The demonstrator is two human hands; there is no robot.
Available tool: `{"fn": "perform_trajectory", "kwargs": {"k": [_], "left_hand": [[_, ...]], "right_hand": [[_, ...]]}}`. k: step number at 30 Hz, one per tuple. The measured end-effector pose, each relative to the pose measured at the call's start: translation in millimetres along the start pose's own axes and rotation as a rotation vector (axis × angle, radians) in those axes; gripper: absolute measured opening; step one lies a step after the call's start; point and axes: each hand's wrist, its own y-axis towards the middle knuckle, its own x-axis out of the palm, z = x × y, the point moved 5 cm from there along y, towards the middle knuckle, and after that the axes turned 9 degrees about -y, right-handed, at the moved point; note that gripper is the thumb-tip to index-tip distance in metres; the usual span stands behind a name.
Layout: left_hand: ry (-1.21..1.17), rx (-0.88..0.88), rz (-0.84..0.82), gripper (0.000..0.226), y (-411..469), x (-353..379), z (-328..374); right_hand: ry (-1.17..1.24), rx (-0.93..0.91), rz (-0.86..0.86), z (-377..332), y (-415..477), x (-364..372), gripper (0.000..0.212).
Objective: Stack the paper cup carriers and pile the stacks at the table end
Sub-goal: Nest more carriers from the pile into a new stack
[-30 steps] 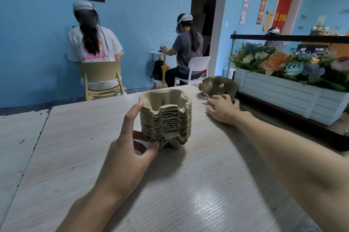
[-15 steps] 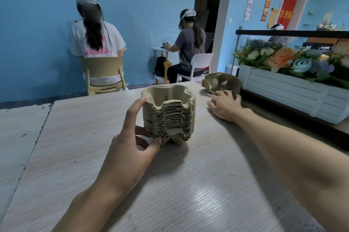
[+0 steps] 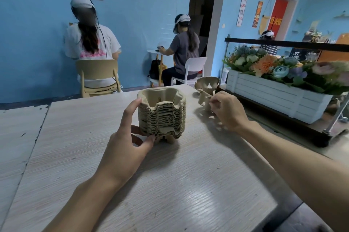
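A tall stack of brown pulp cup carriers (image 3: 163,116) stands in the middle of the pale wooden table (image 3: 170,184). My left hand (image 3: 130,137) grips the stack's left side, thumb at its base and index finger up near the rim. Near the table's far right corner a loose cup carrier (image 3: 206,88) is tipped up on edge. My right hand (image 3: 226,110) pinches that carrier's near lower edge with curled fingers; its fingertips are partly hidden behind the knuckles.
A white planter box of flowers (image 3: 279,97) sits on a black shelf just right of the table. Beyond the far table edge, two people sit with their backs to me on a tan chair (image 3: 98,75) and a white chair (image 3: 194,69).
My right hand has risen off the table and taken hold of the loose carrier, which has tipped up. The left hand still holds the stack; the view has tilted up a little.
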Motion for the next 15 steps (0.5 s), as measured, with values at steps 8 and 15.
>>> {"fn": "perform_trajectory", "kwargs": {"k": [8, 15], "left_hand": [[-0.006, 0.003, 0.003, 0.095, 0, 0, -1], [0.012, 0.008, -0.004, 0.096, 0, 0, -1]], "right_hand": [[0.237, -0.057, 0.209, -36, 4, -50, 0.016], [0.458, -0.221, 0.285, -91, 7, -97, 0.010]]}}
